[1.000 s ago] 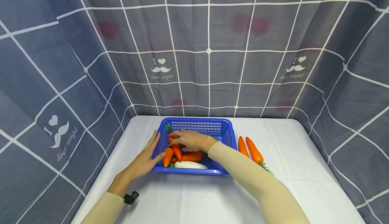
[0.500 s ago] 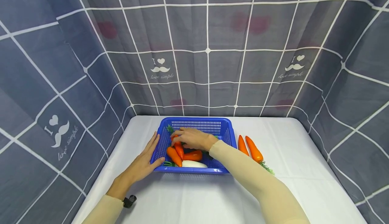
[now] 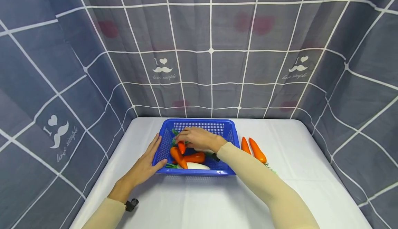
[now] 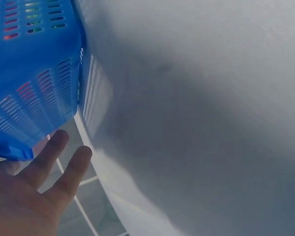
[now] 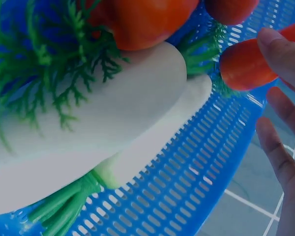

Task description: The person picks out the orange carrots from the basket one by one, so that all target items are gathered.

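A blue perforated basket (image 3: 199, 173) holds several orange-red carrots and white radishes. My left hand (image 3: 144, 167) rests against its left side, fingers spread, thumb over the rim. Inside the basket, my right hand (image 3: 199, 138) pinches a carrot (image 5: 243, 66) between thumb and fingers, its tip pointing toward me. Beneath that tip lies another carrot (image 3: 178, 157), slanted, beside a third carrot (image 3: 195, 158). A white radish (image 3: 196, 166) sits along the near wall. In the right wrist view, a large white radish (image 5: 88, 128) lies close to the palm; some contents are hidden under the right arm.
Two carrots (image 3: 257, 151) with green tops lie on the white tabletop (image 3: 211, 204) right of the basket. Grey checked cloth (image 3: 230, 66) hangs behind and on both sides.
The right hand has drawn its carrot slightly back and away from me. The front-left carrot has swung from upright to slanted. The left hand stays at the basket's side.
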Demonstrator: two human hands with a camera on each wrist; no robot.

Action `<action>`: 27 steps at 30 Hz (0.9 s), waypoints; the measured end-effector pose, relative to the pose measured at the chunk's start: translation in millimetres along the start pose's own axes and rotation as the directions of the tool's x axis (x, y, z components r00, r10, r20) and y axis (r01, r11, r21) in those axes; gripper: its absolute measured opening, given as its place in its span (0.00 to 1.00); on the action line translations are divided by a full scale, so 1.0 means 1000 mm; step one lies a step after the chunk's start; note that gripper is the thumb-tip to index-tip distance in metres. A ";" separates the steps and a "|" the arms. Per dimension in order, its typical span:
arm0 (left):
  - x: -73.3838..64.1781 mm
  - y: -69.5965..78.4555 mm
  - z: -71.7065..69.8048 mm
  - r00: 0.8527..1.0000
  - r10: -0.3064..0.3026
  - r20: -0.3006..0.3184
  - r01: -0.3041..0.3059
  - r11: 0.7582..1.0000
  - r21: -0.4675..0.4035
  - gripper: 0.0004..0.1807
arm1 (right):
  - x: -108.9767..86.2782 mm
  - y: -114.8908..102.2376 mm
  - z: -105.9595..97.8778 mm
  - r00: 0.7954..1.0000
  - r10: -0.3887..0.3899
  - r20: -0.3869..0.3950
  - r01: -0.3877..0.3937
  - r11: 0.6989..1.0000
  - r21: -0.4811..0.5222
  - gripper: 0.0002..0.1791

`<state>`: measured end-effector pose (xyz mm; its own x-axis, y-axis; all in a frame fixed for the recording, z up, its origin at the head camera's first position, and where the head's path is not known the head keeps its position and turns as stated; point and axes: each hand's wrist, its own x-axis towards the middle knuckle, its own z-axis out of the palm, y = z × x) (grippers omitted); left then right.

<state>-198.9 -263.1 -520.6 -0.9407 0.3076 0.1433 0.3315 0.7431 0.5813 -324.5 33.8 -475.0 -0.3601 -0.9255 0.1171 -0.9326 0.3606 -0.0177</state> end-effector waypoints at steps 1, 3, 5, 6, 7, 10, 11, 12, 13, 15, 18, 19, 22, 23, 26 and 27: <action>0.000 -0.001 0.000 1.000 0.001 -0.003 -0.001 1.000 0.000 0.56 | -0.001 0.000 -0.002 1.000 0.007 -0.007 -0.007 1.000 0.002 0.24; 0.000 -0.002 0.001 1.000 -0.002 -0.005 0.002 1.000 0.003 0.56 | -0.004 0.000 -0.004 1.000 0.013 -0.022 -0.013 1.000 0.012 0.24; -0.001 -0.002 0.001 1.000 -0.010 -0.002 0.010 1.000 0.014 0.56 | -0.007 -0.001 -0.007 0.999 0.014 -0.033 -0.013 1.000 0.022 0.25; -0.001 -0.002 0.001 1.000 -0.016 -0.001 0.016 1.000 0.024 0.56 | -0.009 -0.001 -0.008 0.999 0.012 -0.042 -0.011 1.000 0.028 0.25; -0.002 -0.002 0.001 1.000 -0.020 0.000 0.020 0.999 0.038 0.56 | -0.010 -0.001 -0.009 0.999 0.010 -0.051 -0.009 0.999 0.032 0.25; -0.004 -0.001 0.000 1.000 -0.024 -0.007 0.025 0.995 0.097 0.55 | -0.016 -0.002 -0.014 0.996 0.000 -0.086 0.004 0.999 0.042 0.25; -0.004 0.000 0.000 1.000 -0.024 -0.011 0.025 0.992 0.121 0.55 | -0.019 -0.002 -0.015 0.995 -0.002 -0.099 0.006 0.999 0.041 0.25; -0.004 0.000 0.000 1.000 -0.022 -0.018 0.024 0.989 0.145 0.55 | -0.021 -0.003 -0.017 0.994 -0.005 -0.113 0.009 0.999 0.035 0.25; -0.004 0.001 0.000 1.000 -0.017 -0.021 0.020 0.986 0.166 0.55 | -0.024 -0.003 -0.018 0.992 -0.007 -0.125 0.011 1.000 0.029 0.25; -0.003 0.001 0.000 1.000 -0.004 -0.029 0.010 0.979 0.202 0.54 | -0.029 -0.003 -0.020 0.989 -0.009 -0.149 0.012 1.000 0.018 0.25; -0.002 0.002 -0.002 1.000 0.005 -0.029 0.003 0.970 0.244 0.54 | -0.037 -0.004 -0.025 0.984 -0.010 -0.179 0.012 1.000 0.012 0.25; -0.002 0.003 -0.002 1.000 0.006 -0.026 0.001 0.967 0.254 0.54 | -0.040 -0.004 -0.027 0.982 -0.013 -0.190 0.015 1.000 0.008 0.25; -0.002 0.004 -0.005 1.000 0.003 -0.019 0.003 0.962 0.272 0.54 | -0.049 -0.004 -0.031 0.975 -0.011 -0.222 0.011 1.000 -0.002 0.26; -0.002 0.005 -0.005 1.000 0.003 -0.018 0.002 0.961 0.276 0.54 | -0.053 -0.004 -0.033 0.973 -0.004 -0.229 0.003 1.000 -0.006 0.27; -0.001 0.005 -0.005 1.000 0.003 -0.016 0.001 0.960 0.279 0.54 | -0.062 -0.004 -0.037 0.967 0.023 -0.253 -0.027 1.000 -0.013 0.27; -0.001 0.006 -0.005 1.000 0.008 -0.016 -0.003 0.960 0.280 0.54 | -0.065 -0.003 -0.037 0.965 0.034 -0.258 -0.038 0.999 -0.011 0.27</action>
<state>-196.5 -262.4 -513.4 -0.9392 0.3033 0.1608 0.3410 0.8790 0.3334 -297.1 97.6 -445.6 -0.3728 -0.8514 0.3690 -0.9177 0.3971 -0.0110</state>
